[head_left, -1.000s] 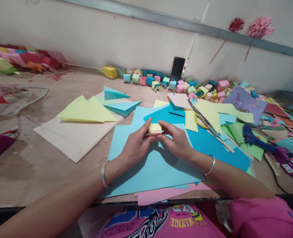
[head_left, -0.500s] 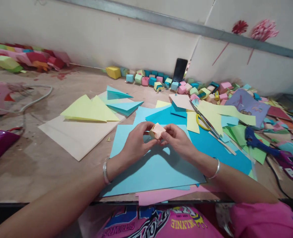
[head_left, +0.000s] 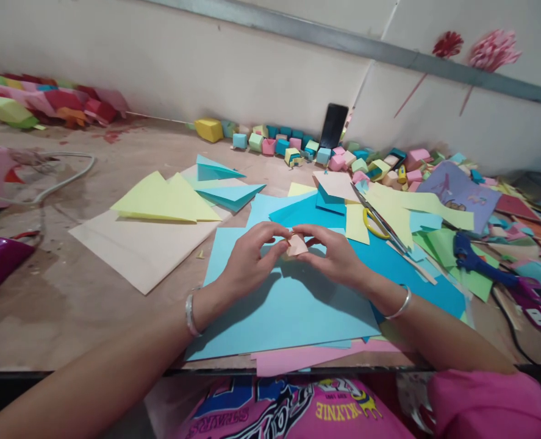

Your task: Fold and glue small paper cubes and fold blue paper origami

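A small folded paper cube (head_left: 296, 245), pale pink on the side facing me, is pinched between both my hands above a stack of light blue paper sheets (head_left: 274, 305). My left hand (head_left: 252, 259) grips its left side with thumb and fingers curled. My right hand (head_left: 332, 256) holds its right side the same way. Most of the cube is hidden by my fingertips. Each wrist wears a silver bangle.
Yellow folded triangles (head_left: 164, 201) and teal ones (head_left: 227, 192) lie on a beige sheet (head_left: 137, 250) to the left. Scissors (head_left: 375, 219), a blue glue gun (head_left: 476, 259) and paper scraps lie right. Several paper cubes (head_left: 297, 149) and a phone (head_left: 333, 126) line the wall.
The cube has been turned in my fingers: its yellow top faced me before, now a pale pink side does. Both hands stayed over the blue sheets and closed further round it.
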Motion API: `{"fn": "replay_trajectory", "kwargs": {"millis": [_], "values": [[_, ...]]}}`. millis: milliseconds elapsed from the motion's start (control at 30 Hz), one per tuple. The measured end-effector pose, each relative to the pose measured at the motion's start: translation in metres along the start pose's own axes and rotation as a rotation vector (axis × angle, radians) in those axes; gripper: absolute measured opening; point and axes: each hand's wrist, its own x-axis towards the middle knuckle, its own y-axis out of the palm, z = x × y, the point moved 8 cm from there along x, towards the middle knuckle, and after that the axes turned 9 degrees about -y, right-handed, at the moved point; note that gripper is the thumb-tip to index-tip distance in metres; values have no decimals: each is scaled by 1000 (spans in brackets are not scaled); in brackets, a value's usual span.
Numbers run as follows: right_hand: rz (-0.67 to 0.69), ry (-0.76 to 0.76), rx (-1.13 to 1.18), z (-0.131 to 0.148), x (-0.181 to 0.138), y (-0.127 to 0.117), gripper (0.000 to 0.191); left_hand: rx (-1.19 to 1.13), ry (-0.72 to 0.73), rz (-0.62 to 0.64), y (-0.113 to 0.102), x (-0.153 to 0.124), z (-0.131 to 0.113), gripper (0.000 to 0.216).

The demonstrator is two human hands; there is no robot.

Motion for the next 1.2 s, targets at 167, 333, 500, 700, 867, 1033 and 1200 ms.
{"fn": "replay_trajectory", "kwargs": {"millis": [167,333,500,700,867,1033,1200], "values": [[33,14,117,-3,-3,3,20,-48,-88,43,-1,7,11,9],[39,10,87,-1,-2,1,4,80,-15,5,0,7,8,11],[22,-65,-160,11,-1,-2,2,337,51,-54,9,0,6,13],[-13,-223,-464,28,-6,4,8,411,114,-45,14,-5,4,12],[-20,-258,-520,35,-7,6,13,352,129,39,17,-3,6,8],[-35,-268,-486,35,-9,5,11,387,174,48,19,-3,7,10],[-46,-262,-457,30,-11,6,19,511,254,45,22,-4,3,19]]}}
